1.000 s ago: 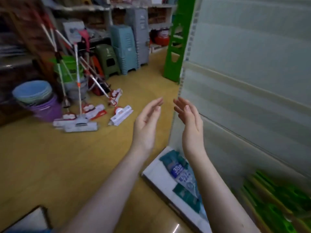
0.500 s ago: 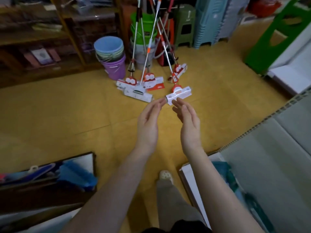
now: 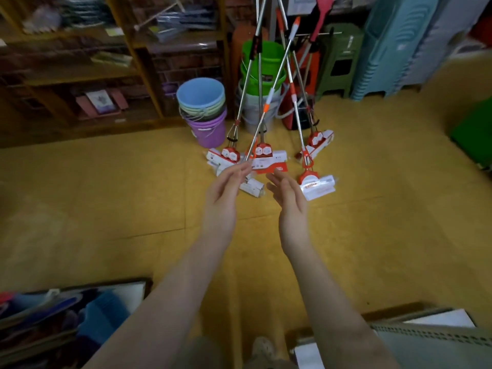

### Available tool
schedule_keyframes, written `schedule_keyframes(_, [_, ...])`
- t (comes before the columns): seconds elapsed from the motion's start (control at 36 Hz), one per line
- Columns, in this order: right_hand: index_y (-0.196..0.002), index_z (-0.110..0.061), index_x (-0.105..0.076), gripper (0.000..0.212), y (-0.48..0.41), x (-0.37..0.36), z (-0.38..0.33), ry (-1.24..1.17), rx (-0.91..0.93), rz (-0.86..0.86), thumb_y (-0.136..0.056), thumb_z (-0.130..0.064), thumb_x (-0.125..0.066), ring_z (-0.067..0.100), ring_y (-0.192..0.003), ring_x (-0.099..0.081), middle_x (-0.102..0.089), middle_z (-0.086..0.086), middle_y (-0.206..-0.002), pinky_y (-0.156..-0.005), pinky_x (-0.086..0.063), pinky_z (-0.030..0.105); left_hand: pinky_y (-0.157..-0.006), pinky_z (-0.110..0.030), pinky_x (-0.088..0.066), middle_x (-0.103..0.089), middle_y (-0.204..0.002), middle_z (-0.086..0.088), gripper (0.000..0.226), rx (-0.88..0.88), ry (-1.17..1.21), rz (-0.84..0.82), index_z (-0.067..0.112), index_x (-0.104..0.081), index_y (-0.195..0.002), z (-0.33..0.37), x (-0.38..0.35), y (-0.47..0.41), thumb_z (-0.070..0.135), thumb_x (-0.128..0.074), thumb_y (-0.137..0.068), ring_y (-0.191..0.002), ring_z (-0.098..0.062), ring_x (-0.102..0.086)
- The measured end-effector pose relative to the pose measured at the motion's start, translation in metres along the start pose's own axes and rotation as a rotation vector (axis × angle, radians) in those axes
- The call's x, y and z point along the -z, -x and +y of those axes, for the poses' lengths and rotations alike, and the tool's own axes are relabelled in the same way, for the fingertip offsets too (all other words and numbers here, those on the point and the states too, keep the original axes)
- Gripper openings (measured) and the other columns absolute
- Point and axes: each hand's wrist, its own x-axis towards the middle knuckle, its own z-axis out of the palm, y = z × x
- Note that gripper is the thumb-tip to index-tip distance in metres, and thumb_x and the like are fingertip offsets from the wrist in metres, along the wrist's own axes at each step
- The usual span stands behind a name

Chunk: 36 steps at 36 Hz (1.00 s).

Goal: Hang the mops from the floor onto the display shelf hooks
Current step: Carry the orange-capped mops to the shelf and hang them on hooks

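Note:
Several mops [image 3: 269, 107] with metal poles and red-and-white packaged heads stand on the yellow floor, poles leaning back against the buckets and stools. One head [image 3: 316, 186] lies nearest, to the right of my hands. My left hand [image 3: 226, 190] and my right hand [image 3: 288, 198] reach forward side by side, fingers straight and relaxed, holding nothing. My left fingertips overlap a mop head in the view; contact cannot be told. The display shelf hooks are out of view.
A stack of buckets [image 3: 205, 110] and green buckets [image 3: 262, 67] stand behind the mops. Plastic stools [image 3: 343, 62] and wooden shelves [image 3: 80, 62] line the back. A box of goods [image 3: 66, 315] sits at lower left, a perforated shelf panel [image 3: 431, 339] at lower right.
The view has swung from the grey shelf panel to the mops and drawn closer to them. Both hands stay empty and stretched forward, now near the mop heads.

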Motion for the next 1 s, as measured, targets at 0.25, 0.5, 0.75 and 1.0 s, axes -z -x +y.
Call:
schedule_keyframes(0.25, [-0.106, -0.029, -0.060, 0.022, -0.114, -0.065, 0.020, 0.039, -0.014, -0.056, -0.099, -0.025, -0.039, 0.012, -0.112, -0.059, -0.065, -0.002, -0.115, -0.097, -0.045, 0.023, -0.092, -0.015, -0.046, -0.068, -0.108, 0.009, 0.025, 0.063, 0.051, 0.087, 0.020, -0.064, -0.108, -0.016, 0.031, -0.128, 0.019, -0.041, -0.098, -0.105, 0.001, -0.061])
schedule_keyframes(0.5, [-0.106, -0.027, -0.063, 0.029, -0.233, -0.143, 0.030, 0.066, -0.030, 0.052, -0.092, -0.035, -0.038, 0.013, -0.111, -0.060, -0.067, -0.004, -0.114, -0.090, -0.046, 0.016, -0.099, -0.029, -0.043, -0.068, -0.111, 0.002, 0.022, 0.135, 0.073, 0.096, 0.022, -0.064, -0.105, -0.018, 0.071, -0.295, 0.023, -0.044, -0.095, -0.110, -0.008, -0.060])
schedule_keyframes(0.75, [-0.112, -0.027, -0.061, 0.027, -0.332, -0.157, 0.038, 0.094, -0.064, 0.173, -0.101, -0.026, -0.035, 0.015, -0.114, -0.059, -0.066, 0.000, -0.117, -0.100, -0.044, 0.029, -0.077, -0.010, -0.047, -0.070, -0.101, 0.004, 0.022, 0.123, 0.055, -0.058, 0.019, -0.065, -0.099, -0.032, 0.053, -0.405, 0.017, -0.043, -0.097, -0.093, 0.005, -0.064])
schedule_keyframes(1.0, [-0.107, -0.024, -0.062, 0.025, -0.480, -0.135, 0.069, 0.048, -0.154, 0.204, -0.101, -0.028, -0.038, 0.015, -0.106, -0.063, -0.068, -0.004, -0.110, -0.091, -0.046, 0.026, -0.099, -0.039, -0.044, -0.072, -0.102, -0.001, 0.023, 0.226, -0.027, -0.011, 0.020, -0.067, -0.097, -0.077, 0.011, -0.535, 0.022, -0.044, -0.097, -0.105, -0.015, -0.064])
